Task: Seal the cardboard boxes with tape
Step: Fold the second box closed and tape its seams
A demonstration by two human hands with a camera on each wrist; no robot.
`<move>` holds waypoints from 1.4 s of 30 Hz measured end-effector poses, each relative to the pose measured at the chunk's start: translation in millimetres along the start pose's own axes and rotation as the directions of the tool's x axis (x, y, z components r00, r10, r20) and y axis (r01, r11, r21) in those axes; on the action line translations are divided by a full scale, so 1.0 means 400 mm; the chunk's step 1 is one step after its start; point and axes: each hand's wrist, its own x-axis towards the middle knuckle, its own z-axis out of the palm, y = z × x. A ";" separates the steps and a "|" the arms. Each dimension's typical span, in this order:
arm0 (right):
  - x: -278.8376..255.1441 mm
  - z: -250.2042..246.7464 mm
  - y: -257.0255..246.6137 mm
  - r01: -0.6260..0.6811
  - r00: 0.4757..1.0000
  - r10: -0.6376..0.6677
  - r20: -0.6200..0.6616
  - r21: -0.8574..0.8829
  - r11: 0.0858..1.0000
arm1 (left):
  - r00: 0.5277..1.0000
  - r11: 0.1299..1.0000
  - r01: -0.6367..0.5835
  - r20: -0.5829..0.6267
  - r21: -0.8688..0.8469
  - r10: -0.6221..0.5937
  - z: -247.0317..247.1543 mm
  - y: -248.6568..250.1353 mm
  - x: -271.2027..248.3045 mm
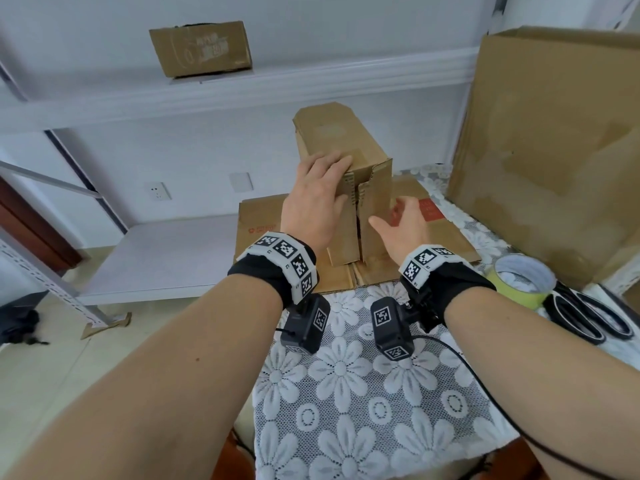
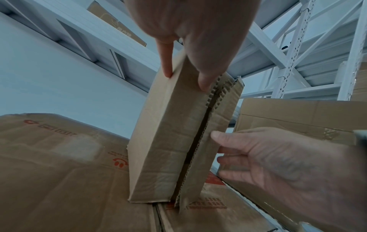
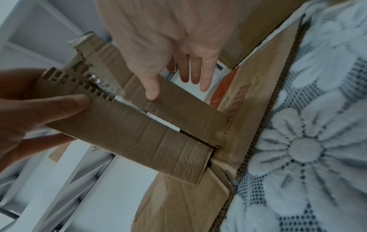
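Small box point(image 1: 341, 188) upright on flattened cartons point(image 1: 446, 237), centre table; flaps gape. Left hand point(image 1: 317, 199) grips its left side, fingers straight; right hand point(image 1: 403, 223) spread, thumb on right flap. Best press both flaps flush before reaching for tape roll point(image 1: 519, 282), near right.

Table under a white floral lace cloth point(image 1: 363, 393): flattened brown cardboard sheets point(image 1: 263, 233), 1 large upright brown cardboard box point(image 1: 554, 150), 1 yellow-green tape roll point(image 1: 519, 282), 1 pair of black-handled scissors point(image 1: 588, 317).
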 end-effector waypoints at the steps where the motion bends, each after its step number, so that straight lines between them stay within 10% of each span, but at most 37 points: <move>1: 0.001 0.003 -0.006 0.003 1.000 -0.003 0.010 -0.005 1.000 | 1.000 1.000 0.004 0.004 0.000 -0.004 -0.002 -0.002 0.000; 29: -0.029 0.089 -0.036 0.130 0.990 -0.125 -0.072 0.058 0.990 | 0.999 0.997 0.043 0.015 0.060 -0.044 -0.021 0.011 0.031; 42: -0.056 0.176 -0.080 0.147 0.944 -0.200 -0.263 -0.208 0.967 | 0.995 0.992 0.079 -0.072 0.095 -0.073 -0.022 -0.002 0.015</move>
